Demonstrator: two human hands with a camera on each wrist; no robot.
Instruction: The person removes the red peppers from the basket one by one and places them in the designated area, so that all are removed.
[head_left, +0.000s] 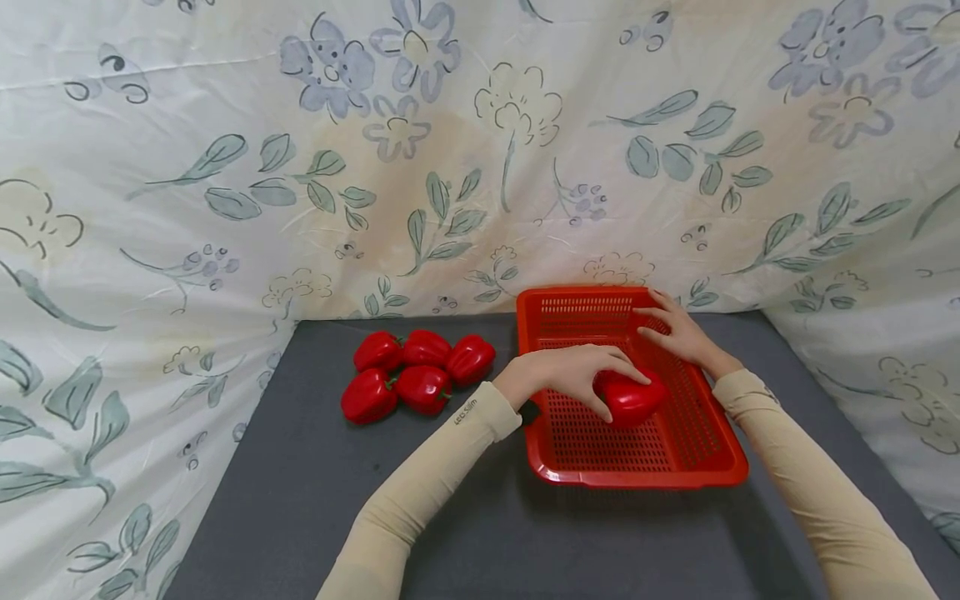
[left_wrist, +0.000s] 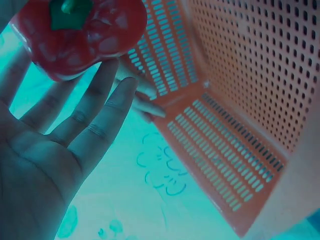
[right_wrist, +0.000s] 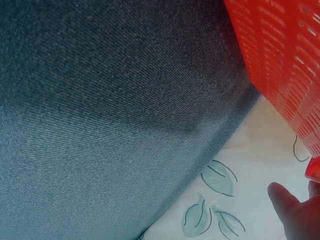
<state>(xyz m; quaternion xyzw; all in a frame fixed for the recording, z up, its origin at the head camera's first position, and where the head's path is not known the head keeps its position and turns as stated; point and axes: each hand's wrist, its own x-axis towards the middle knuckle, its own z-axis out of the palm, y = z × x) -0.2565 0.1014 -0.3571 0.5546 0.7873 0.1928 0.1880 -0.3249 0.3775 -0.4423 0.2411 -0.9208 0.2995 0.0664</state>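
My left hand (head_left: 576,372) holds a glossy red bell pepper (head_left: 636,402) inside the red plastic basket (head_left: 637,479), thumb on the near side and fingers over its top. In the left wrist view the pepper (left_wrist: 100,42) shows its green stem end against the fingers. At the basket's far right edge, my right hand (head_left: 681,335) rests over the rim with its fingers spread and reaching inward. The right wrist view catches just part of that hand (right_wrist: 302,215) by the basket wall (right_wrist: 280,55); most of it is out of frame.
Several more red bell peppers (head_left: 423,388) lie grouped on the dark grey table (head_left: 315,500), left of the basket. A floral cloth (head_left: 450,167) hangs behind the table and along its sides.
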